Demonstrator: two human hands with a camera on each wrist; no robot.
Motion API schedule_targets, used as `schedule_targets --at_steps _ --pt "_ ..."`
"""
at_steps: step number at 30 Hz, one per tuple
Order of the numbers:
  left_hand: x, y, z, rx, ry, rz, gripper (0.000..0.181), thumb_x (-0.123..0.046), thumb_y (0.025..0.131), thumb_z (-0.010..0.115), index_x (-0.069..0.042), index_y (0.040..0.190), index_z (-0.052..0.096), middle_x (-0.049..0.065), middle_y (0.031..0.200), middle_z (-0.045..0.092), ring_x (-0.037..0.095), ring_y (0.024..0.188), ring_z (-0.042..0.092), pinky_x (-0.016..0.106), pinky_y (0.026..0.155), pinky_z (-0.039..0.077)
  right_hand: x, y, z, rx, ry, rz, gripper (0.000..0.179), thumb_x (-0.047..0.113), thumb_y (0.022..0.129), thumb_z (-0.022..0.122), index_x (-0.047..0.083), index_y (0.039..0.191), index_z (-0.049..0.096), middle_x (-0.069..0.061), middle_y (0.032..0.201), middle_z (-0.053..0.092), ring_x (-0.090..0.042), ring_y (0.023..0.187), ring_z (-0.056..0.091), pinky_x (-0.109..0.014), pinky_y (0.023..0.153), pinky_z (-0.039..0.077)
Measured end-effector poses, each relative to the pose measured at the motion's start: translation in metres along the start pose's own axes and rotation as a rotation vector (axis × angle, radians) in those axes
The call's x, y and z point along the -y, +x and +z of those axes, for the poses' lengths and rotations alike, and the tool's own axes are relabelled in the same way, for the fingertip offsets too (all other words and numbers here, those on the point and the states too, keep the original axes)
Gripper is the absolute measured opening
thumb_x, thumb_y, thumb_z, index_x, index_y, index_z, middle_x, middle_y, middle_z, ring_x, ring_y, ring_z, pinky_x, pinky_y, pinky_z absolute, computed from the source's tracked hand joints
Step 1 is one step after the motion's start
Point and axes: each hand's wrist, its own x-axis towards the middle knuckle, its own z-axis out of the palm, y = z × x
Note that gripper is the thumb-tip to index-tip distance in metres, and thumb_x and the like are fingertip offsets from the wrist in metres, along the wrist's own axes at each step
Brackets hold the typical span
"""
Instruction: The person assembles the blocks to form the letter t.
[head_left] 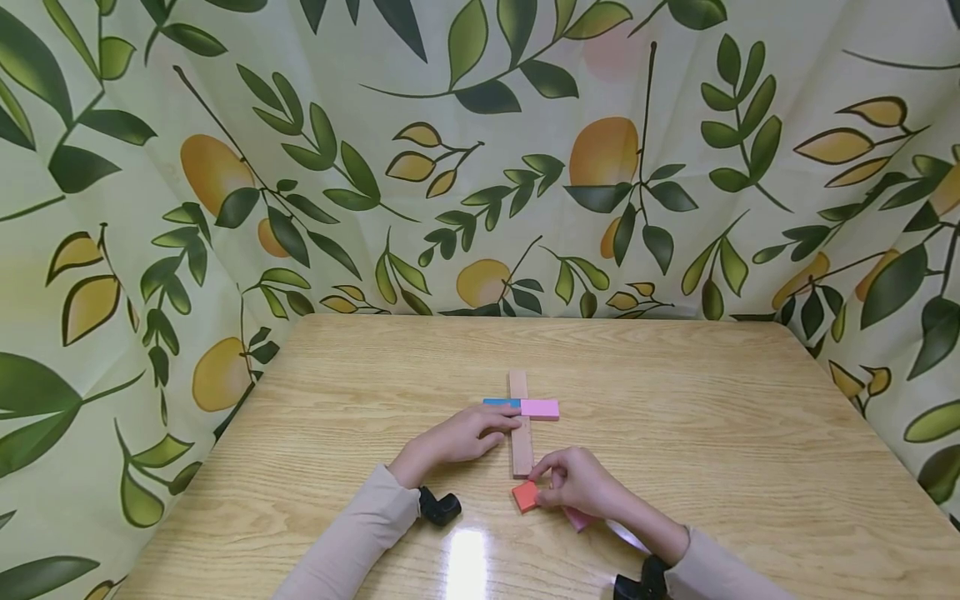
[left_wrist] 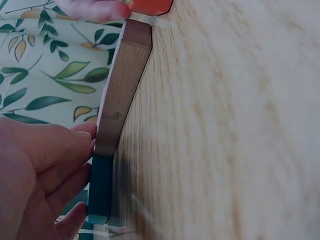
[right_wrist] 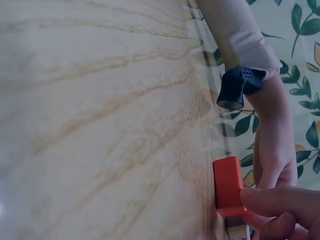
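Note:
Flat blocks lie in a cross on the table: a plain wood block [head_left: 517, 383] at the top, a blue block [head_left: 500, 402] left, a pink block [head_left: 542, 410] right and a longer-looking wood piece [head_left: 521, 452] below. My left hand [head_left: 468, 432] rests at the cross's centre, its relaxed fingers touching the blue block [left_wrist: 101, 187] and the wood piece [left_wrist: 122, 92]. Just below the cross's lower end, my right hand [head_left: 581, 482] pinches an orange-red block [head_left: 524, 497] [right_wrist: 228, 184] between thumb and fingers. Another pink block [head_left: 577, 519] lies partly hidden under that hand.
The wood-grain table [head_left: 712, 433] extends to both sides of the hands. A leaf-and-fruit patterned cloth [head_left: 480, 208] hangs behind it and at its sides. Black wrist cameras [head_left: 440, 507] sit on both wrists. A bright reflection lies near the table's front.

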Motion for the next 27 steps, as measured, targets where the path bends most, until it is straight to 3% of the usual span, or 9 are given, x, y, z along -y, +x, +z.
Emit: schedule_targets --at_steps 9,15,27 --pt "-0.0002 0.0002 -0.001 0.007 -0.009 -0.005 0.036 -0.01 0.099 0.049 -0.009 0.134 0.058 0.007 0.15 0.047 0.024 0.143 0.041 0.042 0.119 0.034 -0.0027 -0.0017 0.0011 -0.006 0.03 -0.029 0.018 0.009 0.078 0.077 0.0 0.093 0.075 -0.004 0.054 0.057 0.004 0.043 0.04 -0.012 0.042 0.032" --pt "0.0002 0.0011 -0.0008 0.005 0.0 0.001 0.036 -0.011 0.099 0.049 -0.009 0.134 0.058 0.007 0.15 0.047 0.024 0.143 0.041 0.041 0.119 0.034 -0.0028 -0.0036 0.0019 0.001 0.104 -0.023 0.013 0.008 0.078 0.077 -0.001 0.087 0.077 -0.011 0.058 0.063 0.006 0.044 0.041 -0.012 0.042 0.033" --pt "0.0003 0.0006 -0.0005 0.002 -0.001 0.001 0.035 -0.011 0.099 0.05 -0.009 0.133 0.059 0.006 0.15 0.048 0.024 0.143 0.041 0.042 0.119 0.034 -0.0031 -0.0034 0.0026 -0.009 0.092 0.0 0.01 0.006 0.077 0.077 0.001 0.085 0.077 -0.012 0.059 0.064 0.004 0.045 0.042 -0.012 0.043 0.035"
